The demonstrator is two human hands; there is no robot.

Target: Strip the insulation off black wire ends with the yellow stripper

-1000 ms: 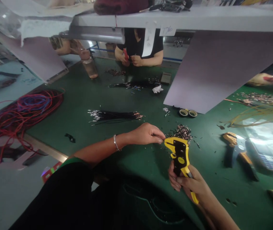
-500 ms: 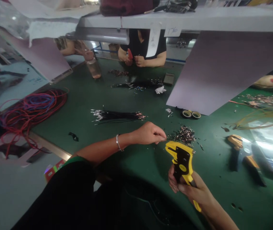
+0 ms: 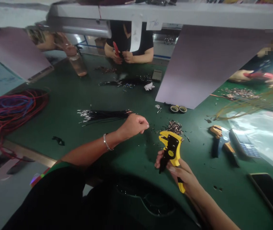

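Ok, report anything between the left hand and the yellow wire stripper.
Nothing blocks it: only small wire clippings on the green mat lie between the left hand and the yellow wire stripper in the right hand.

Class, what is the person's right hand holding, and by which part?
The right hand grips a yellow wire stripper by its handle.

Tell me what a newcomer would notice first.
The yellow wire stripper in the right hand stands out at lower centre, beside a heap of wire scraps. Left of it lies a bundle of black wires with bared ends, and a red-and-blue wire tangle sits at far left.
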